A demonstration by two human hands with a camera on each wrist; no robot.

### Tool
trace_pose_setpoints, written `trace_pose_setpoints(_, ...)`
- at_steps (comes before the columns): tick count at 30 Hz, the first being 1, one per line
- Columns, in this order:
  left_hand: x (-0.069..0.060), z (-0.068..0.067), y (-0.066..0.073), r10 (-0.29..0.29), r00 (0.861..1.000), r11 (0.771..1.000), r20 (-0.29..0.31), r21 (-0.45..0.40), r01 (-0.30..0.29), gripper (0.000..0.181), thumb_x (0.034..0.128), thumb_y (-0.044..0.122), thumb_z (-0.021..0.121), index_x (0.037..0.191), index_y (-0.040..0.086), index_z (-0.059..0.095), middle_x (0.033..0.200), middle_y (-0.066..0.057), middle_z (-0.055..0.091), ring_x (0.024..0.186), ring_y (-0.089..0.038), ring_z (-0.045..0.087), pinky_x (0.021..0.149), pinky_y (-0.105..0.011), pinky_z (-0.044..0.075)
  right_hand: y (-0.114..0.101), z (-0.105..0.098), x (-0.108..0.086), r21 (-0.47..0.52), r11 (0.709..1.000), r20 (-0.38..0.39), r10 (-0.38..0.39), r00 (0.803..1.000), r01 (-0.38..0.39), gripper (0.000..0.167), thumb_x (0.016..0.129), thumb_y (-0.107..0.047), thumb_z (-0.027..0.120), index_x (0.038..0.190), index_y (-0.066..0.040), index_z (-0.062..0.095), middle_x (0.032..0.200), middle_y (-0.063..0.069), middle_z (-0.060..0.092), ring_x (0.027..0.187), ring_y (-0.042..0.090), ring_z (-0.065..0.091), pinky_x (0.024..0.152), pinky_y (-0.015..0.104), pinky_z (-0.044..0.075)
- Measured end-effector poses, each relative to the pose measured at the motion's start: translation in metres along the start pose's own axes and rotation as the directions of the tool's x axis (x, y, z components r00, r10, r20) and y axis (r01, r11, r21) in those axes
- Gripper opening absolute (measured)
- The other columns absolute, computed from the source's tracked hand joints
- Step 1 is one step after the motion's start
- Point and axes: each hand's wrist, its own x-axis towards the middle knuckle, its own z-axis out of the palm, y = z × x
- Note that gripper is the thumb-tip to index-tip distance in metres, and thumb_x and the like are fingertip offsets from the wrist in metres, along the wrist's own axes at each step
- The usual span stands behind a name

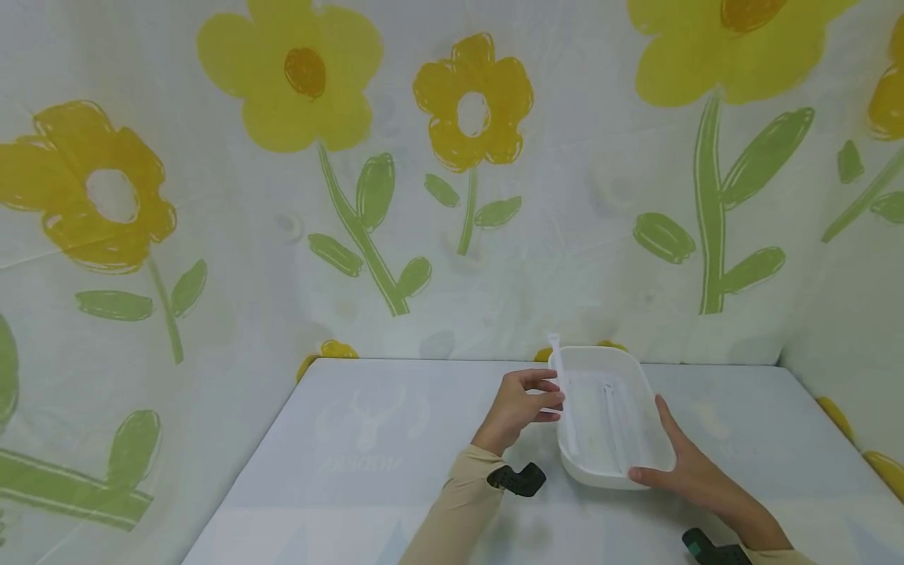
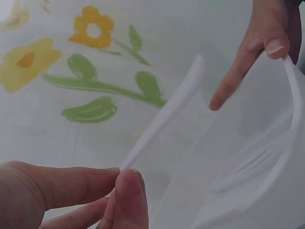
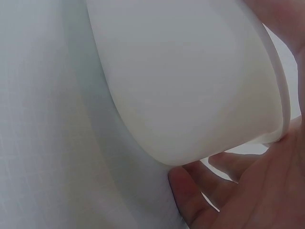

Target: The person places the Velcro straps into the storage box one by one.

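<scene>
A white rectangular container [image 1: 644,408] with rounded corners is on the table, right of the middle. Inside it lies a white plastic fork [image 1: 613,424], whose tines show in the left wrist view. My left hand [image 1: 519,408], at the container's left side, pinches a slim white plastic utensil [image 2: 164,114] between thumb and forefinger. That utensil stands up along the left rim; its kind cannot be told. With my right hand [image 1: 695,471] I hold the container's right near side, thumb at the rim. In the right wrist view, fingertips [image 3: 183,183] touch its lower edge.
The white table [image 1: 339,439] carries a faint printed pattern. Behind it hangs a pale cloth [image 1: 565,235] with yellow flowers, close to the container's far end. Dark straps with small devices [image 1: 519,479] sit on both wrists.
</scene>
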Motion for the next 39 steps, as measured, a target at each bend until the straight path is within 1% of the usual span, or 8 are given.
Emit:
trace_pose_setpoints(6, 0.005, 0.010, 0.001, -0.013, 1.000, 1.000, -0.001, 0.021, 0.013, 0.038, 0.0911, 0.002, 0.076, 0.129, 0.005, 0.070, 0.100, -0.006, 0.070, 0.081, -0.015, 0.075, 0.075, -0.034, 0.067, 0.000, -0.001, 0.001, 0.009, 1.000, 0.008, 0.006, 1.000, -0.006, 0.139, 0.084, -0.050, 0.081, 0.157, -0.016, -0.033, 0.165, 0.035, -0.017, 0.150, 0.066, 0.003, 0.116, 0.082, 0.020)
trace_pose_setpoints(15, 0.012, 0.023, -0.006, -0.033, 0.999, 0.999, 0.001, 0.029, 0.033, 0.034, 0.0900, 0.000, 0.076, 0.123, 0.006, 0.072, 0.098, -0.005, 0.069, 0.078, -0.015, 0.074, 0.071, -0.033, 0.067, 0.001, -0.002, 0.002, 0.045, 0.999, 0.025, 0.011, 1.000, -0.012, 0.137, 0.085, -0.049, 0.080, 0.157, -0.017, -0.033, 0.166, 0.033, -0.018, 0.151, 0.063, 0.006, 0.117, 0.081, 0.022)
trace_pose_setpoints(22, 0.015, 0.032, -0.009, -0.033, 0.999, 0.999, 0.003, -0.007, 0.033, 0.036, 0.0886, -0.004, 0.075, 0.124, 0.003, 0.071, 0.095, -0.005, 0.069, 0.075, -0.017, 0.074, 0.070, -0.033, 0.067, 0.003, -0.003, 0.002, 0.024, 1.000, 0.021, 0.016, 1.000, -0.016, 0.137, 0.086, -0.051, 0.079, 0.157, -0.016, -0.033, 0.166, 0.034, -0.017, 0.150, 0.065, 0.005, 0.116, 0.082, 0.022)
trace_pose_setpoints(25, 0.014, 0.035, -0.010, -0.040, 0.999, 0.999, -0.002, 0.002, 0.040, 0.037, 0.0885, -0.004, 0.075, 0.125, 0.002, 0.070, 0.094, -0.005, 0.069, 0.075, -0.017, 0.074, 0.069, -0.033, 0.067, 0.002, -0.003, 0.003, 0.024, 0.999, 0.021, 0.022, 1.000, -0.022, 0.138, 0.085, -0.052, 0.079, 0.157, -0.017, -0.033, 0.166, 0.034, -0.018, 0.150, 0.065, 0.005, 0.116, 0.082, 0.023)
trace_pose_setpoints(29, 0.014, 0.038, -0.009, -0.051, 0.999, 0.998, -0.011, 0.022, 0.051, 0.035, 0.0886, -0.004, 0.076, 0.122, 0.003, 0.071, 0.094, -0.005, 0.069, 0.076, -0.017, 0.074, 0.069, -0.032, 0.067, 0.002, -0.002, 0.004, 0.025, 0.999, 0.020, 0.034, 0.999, -0.035, 0.139, 0.085, -0.054, 0.079, 0.156, -0.017, -0.034, 0.166, 0.035, -0.017, 0.150, 0.064, 0.007, 0.115, 0.082, 0.025)
trace_pose_setpoints(32, 0.014, 0.039, -0.009, -0.054, 0.999, 0.998, -0.008, 0.027, 0.054, 0.033, 0.0885, -0.004, 0.076, 0.120, 0.004, 0.072, 0.094, -0.005, 0.069, 0.076, -0.017, 0.074, 0.069, -0.032, 0.067, 0.001, -0.002, 0.005, 0.028, 0.999, 0.020, 0.038, 0.999, -0.039, 0.139, 0.084, -0.055, 0.079, 0.156, -0.017, -0.034, 0.166, 0.035, -0.016, 0.150, 0.064, 0.009, 0.115, 0.082, 0.027)
trace_pose_setpoints(39, 0.015, 0.042, -0.011, -0.056, 0.998, 0.997, -0.003, 0.052, 0.056, 0.032, 0.0883, -0.004, 0.076, 0.119, 0.006, 0.072, 0.093, -0.005, 0.069, 0.076, -0.016, 0.073, 0.069, -0.033, 0.067, 0.001, -0.001, 0.005, 0.035, 0.999, 0.012, 0.036, 0.999, -0.037, 0.139, 0.084, -0.054, 0.079, 0.157, -0.017, -0.033, 0.166, 0.035, -0.015, 0.149, 0.062, 0.013, 0.114, 0.081, 0.030)
